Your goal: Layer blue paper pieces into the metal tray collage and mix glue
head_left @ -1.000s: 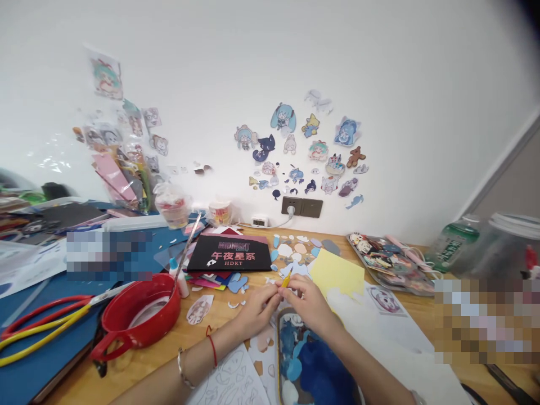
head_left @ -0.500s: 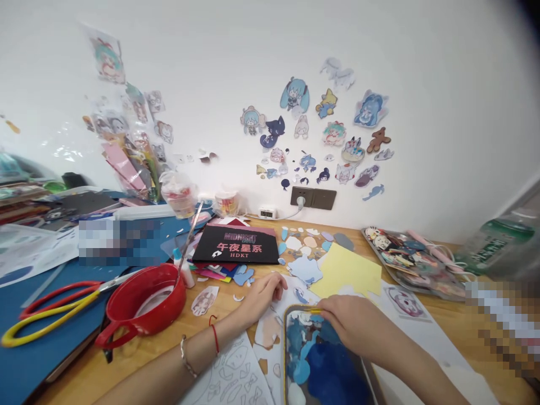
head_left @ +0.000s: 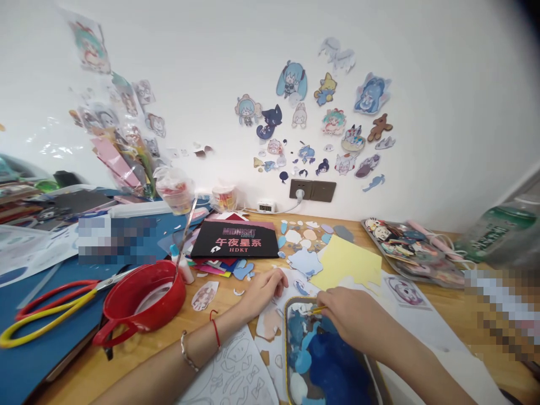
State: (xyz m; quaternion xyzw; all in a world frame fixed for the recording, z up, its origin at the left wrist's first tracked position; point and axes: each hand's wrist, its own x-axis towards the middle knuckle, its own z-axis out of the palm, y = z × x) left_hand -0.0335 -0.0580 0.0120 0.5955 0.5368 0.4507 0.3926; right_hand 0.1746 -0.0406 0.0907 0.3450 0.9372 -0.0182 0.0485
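Note:
My right hand point(head_left: 348, 315) pinches a thin yellow paintbrush point(head_left: 318, 309) over the top edge of a shallow paint tray point(head_left: 287, 337). Dark blue, light blue and white paint patches point(head_left: 335, 360) cover much of the tray's bottom. Left of it, my left hand point(head_left: 265, 292) rests with curled fingers on a white paper sheet; the finger undersides are hidden, so whatever they hold does not show. A small blue-and-white painted figure point(head_left: 301, 288) lies on the paper between my hands. Under my left forearm is a sheet of outline drawings point(head_left: 236, 371).
To the left stand a red cup point(head_left: 145, 298) and red-and-yellow scissors point(head_left: 54, 309). Ahead lie a black card point(head_left: 235, 239), blue paper cutouts point(head_left: 304, 261) and a torn yellow sheet point(head_left: 350, 264). A sticker-filled case point(head_left: 405, 247) and green bottle point(head_left: 502, 230) are at the right.
My right hand has shifted slightly up and left along the tray, and the yellow paintbrush shows more over the paint. My left hand stays in place. The view has tilted slightly.

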